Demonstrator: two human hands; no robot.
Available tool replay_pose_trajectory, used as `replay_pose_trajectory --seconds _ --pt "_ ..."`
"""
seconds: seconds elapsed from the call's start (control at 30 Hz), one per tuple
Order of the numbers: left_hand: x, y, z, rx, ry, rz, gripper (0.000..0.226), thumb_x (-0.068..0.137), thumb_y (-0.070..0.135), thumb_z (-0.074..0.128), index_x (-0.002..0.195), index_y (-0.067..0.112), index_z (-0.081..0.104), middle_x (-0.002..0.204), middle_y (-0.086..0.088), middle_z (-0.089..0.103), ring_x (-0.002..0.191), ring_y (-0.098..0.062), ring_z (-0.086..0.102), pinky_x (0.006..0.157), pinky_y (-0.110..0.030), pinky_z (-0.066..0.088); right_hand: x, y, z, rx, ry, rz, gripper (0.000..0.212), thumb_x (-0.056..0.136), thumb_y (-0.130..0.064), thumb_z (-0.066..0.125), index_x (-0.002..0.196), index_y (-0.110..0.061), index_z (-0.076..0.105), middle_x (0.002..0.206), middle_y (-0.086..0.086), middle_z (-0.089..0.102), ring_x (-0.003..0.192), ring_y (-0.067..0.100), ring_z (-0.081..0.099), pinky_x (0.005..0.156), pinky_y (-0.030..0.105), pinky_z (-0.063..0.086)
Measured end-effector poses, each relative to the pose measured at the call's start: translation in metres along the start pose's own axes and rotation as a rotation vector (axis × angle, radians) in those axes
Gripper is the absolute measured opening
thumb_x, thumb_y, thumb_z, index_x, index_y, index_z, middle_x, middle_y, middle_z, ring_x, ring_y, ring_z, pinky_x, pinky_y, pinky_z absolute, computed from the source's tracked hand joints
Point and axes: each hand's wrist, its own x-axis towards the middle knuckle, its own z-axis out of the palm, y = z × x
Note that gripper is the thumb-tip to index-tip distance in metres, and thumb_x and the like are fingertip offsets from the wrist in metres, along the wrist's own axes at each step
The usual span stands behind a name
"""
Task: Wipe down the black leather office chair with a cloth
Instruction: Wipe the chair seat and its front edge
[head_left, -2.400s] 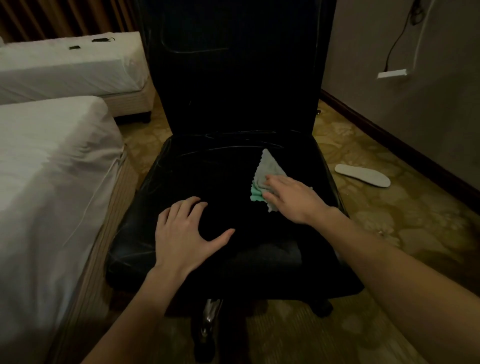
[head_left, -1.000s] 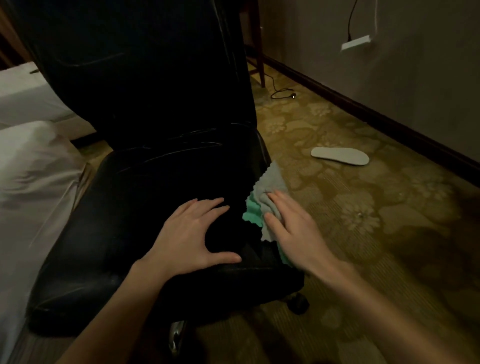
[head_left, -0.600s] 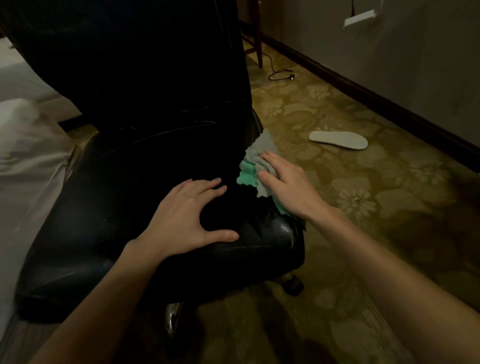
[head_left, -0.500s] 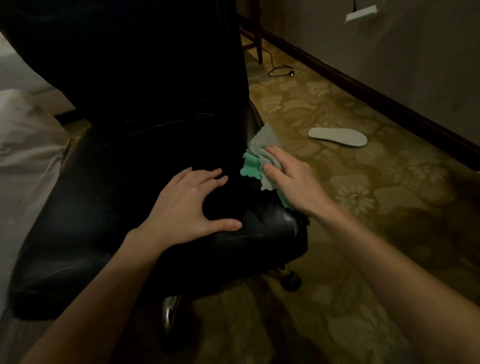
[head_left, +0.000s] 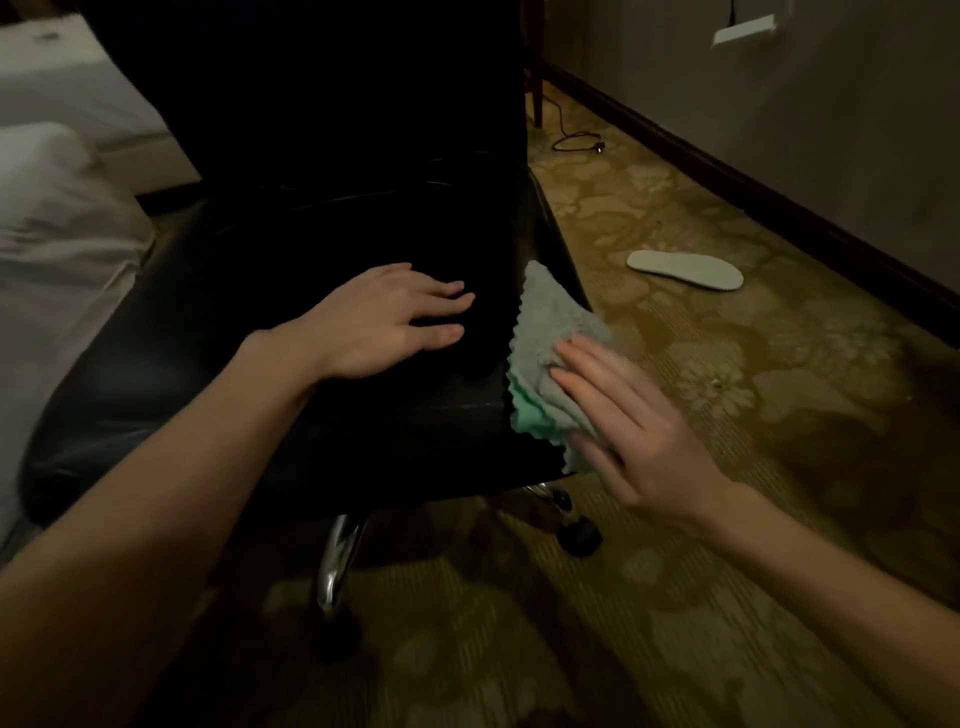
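A white bed fills the left side of the room, its mattress edge close beside the chair. The black leather chair stands on the patterned carpet with its tall backrest at the far side and its seat coming toward the person; a chrome leg and a dark caster show under the front edge.

The left hand lies flat on the middle of the seat, fingers straight and slightly spread, pointing toward the seat's right edge and holding nothing. Just to its right, apart from it, the cloth is draped over the seat's right edge near the front right corner. It is grey with a green layer showing along its zigzag border, and its long axis runs from the front corner back along that edge, with a pointed tip aimed at the backrest. The right hand presses on the cloth's near half with flat, extended fingers, covering part of it.

Further right on the carpet, well apart from the chair, lies a pale shoe insole, lengthwise across the floor. Behind it a black cable curls near a dark baseboard running along the wall.
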Motion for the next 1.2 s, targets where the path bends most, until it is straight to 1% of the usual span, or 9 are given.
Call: replay_pose_trajectory --seconds 0.07,0.13,0.3,0.43,0.6,0.73,0.97,1.07,1.2 --pt "0.000 -0.004 0.000 0.066 -0.043 0.019 0.058 0.101 0.052 0.041 0.153 0.029 0.033 0.163 0.007 0.026 0.150 -0.010 0.022 0.124 -0.033 0.007 0.005 -0.002 0.000 -0.073 -0.027 -0.129 0.041 0.098 -0.014 0.053 0.134 0.007 0.053 0.146 0.022 0.046 0.141 0.032 0.039 0.113 0.050 0.037" --pt "-0.002 -0.005 0.000 0.095 -0.044 0.034 0.055 0.103 0.042 0.047 0.154 0.028 0.032 0.163 0.005 0.027 0.150 -0.014 0.023 0.122 -0.032 0.011 0.017 -0.013 0.002 -0.098 -0.082 -0.225 0.041 0.097 -0.015 0.055 0.133 0.004 0.055 0.145 0.019 0.048 0.140 0.030 0.041 0.112 0.049 0.038" --pt "-0.007 -0.004 -0.001 0.140 0.012 0.058 0.055 0.100 0.043 0.050 0.152 0.029 0.037 0.160 0.002 0.034 0.147 -0.021 0.030 0.121 -0.040 0.022 0.054 -0.056 0.027 -0.164 -0.270 -0.298 0.048 0.099 -0.022 0.047 0.142 -0.001 0.047 0.151 0.017 0.042 0.145 0.027 0.034 0.119 0.044 0.028" --pt "-0.017 -0.007 0.005 0.051 0.027 0.057 0.063 0.095 0.056 0.037 0.152 0.030 0.034 0.161 0.002 0.034 0.147 -0.022 0.029 0.120 -0.046 0.024 0.057 -0.050 0.019 -0.181 -0.341 -0.283 0.051 0.105 -0.031 0.040 0.149 -0.006 0.038 0.158 0.013 0.032 0.149 0.022 0.023 0.120 0.041 0.024" --pt "-0.017 -0.009 0.012 0.028 0.058 0.036 0.060 0.101 0.055 0.039 0.155 0.030 0.030 0.164 0.006 0.026 0.149 -0.017 0.024 0.122 -0.038 0.018 0.026 -0.015 -0.013 -0.191 -0.281 -0.205 0.049 0.103 -0.031 0.050 0.144 -0.005 0.046 0.153 0.013 0.040 0.146 0.023 0.032 0.114 0.045 0.036" --pt "-0.011 -0.007 0.020 0.029 0.092 0.036 0.059 0.102 0.053 0.035 0.155 0.030 0.029 0.164 0.007 0.025 0.150 -0.013 0.024 0.122 -0.033 0.015 0.012 0.002 -0.023 -0.178 -0.231 -0.155 0.047 0.101 -0.025 0.052 0.142 -0.002 0.048 0.152 0.013 0.042 0.145 0.024 0.033 0.111 0.048 0.039" --pt "0.001 -0.007 0.024 0.088 0.121 0.064 0.056 0.104 0.049 0.038 0.154 0.027 0.031 0.162 0.001 0.030 0.146 -0.017 0.032 0.121 -0.034 0.017 0.049 -0.031 0.016 -0.151 -0.293 -0.309 0.048 0.100 -0.022 0.052 0.143 -0.001 0.046 0.153 0.014 0.040 0.147 0.024 0.028 0.120 0.043 0.027" --pt "0.000 -0.008 0.024 0.063 0.109 0.050 0.066 0.096 0.058 0.028 0.155 0.028 0.031 0.162 0.002 0.031 0.145 -0.016 0.033 0.121 -0.033 0.019 0.061 -0.045 0.032 -0.173 -0.283 -0.304 0.049 0.103 -0.026 0.045 0.144 0.000 0.044 0.154 0.016 0.038 0.147 0.025 0.029 0.120 0.043 0.026" --pt "0.001 -0.009 0.024 0.097 0.127 0.056 0.055 0.104 0.050 0.037 0.154 0.027 0.032 0.163 0.002 0.029 0.146 -0.016 0.032 0.119 -0.032 0.016 0.043 -0.033 0.018 -0.212 -0.258 -0.256 0.051 0.104 -0.032 0.046 0.145 -0.002 0.043 0.155 0.014 0.037 0.148 0.023 0.026 0.120 0.042 0.028"
